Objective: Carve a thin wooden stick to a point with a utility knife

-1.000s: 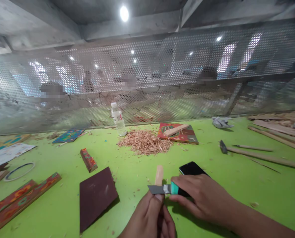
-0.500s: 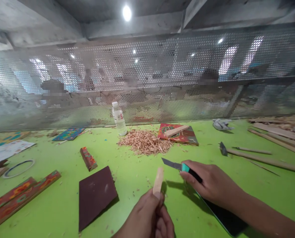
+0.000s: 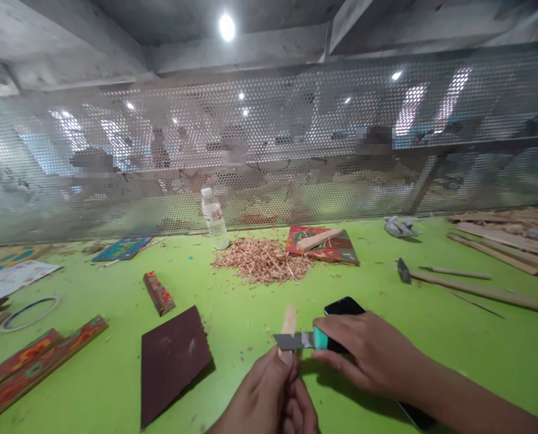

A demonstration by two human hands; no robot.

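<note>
Mainly, knife [image 3: 309, 340]: was laid across the wood strip [image 3: 289, 319], its tip turned to the left; whether the edge was sunk into the wood could not be told
Cut thumb: was judged the chief danger, as the blade was held just beyond the thumb of the left hand [image 3: 269, 392]; a slip, or a stroke pulled back toward the wrist, could be the cause
Split strip: was thought possible too, if the blade were pressed too deep along the grain
Knocked phone: could be caused by a wide swing, since the phone [image 3: 344, 305] was partly hidden by the right hand and forearm
Left hand: was curled, thumb on top, with the strip's near end pinched and the far end pointed toward the heap of shavings [image 3: 264, 262]
Right hand [image 3: 366, 349]: was turned palm down, fingers wrapped around the knife's handle, forearm slanted to the lower right
Strip: was held out over the green table [image 3: 233, 325], the brown sheet [image 3: 174, 364] being apart on the left
</note>
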